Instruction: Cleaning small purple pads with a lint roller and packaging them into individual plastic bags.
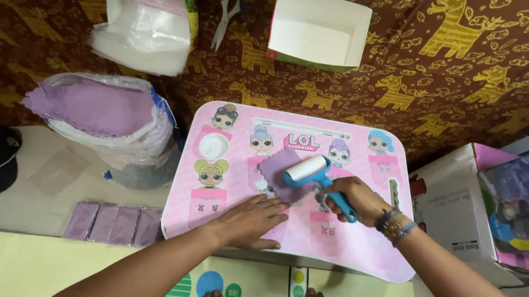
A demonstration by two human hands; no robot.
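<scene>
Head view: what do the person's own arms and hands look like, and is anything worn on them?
Both forearms are bare, with no sleeves in view. The right hand has a stack of beaded bracelets at the wrist, in blue, brown and orange tones. The left hand and its wrist carry nothing: no ring, watch or glove shows.

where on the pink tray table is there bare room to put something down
Bare room lies along the pink lap table's right and near edge, below the right hand. The middle is crowded: lint roller on purple cloth, left hand pressed flat beside it.
</scene>
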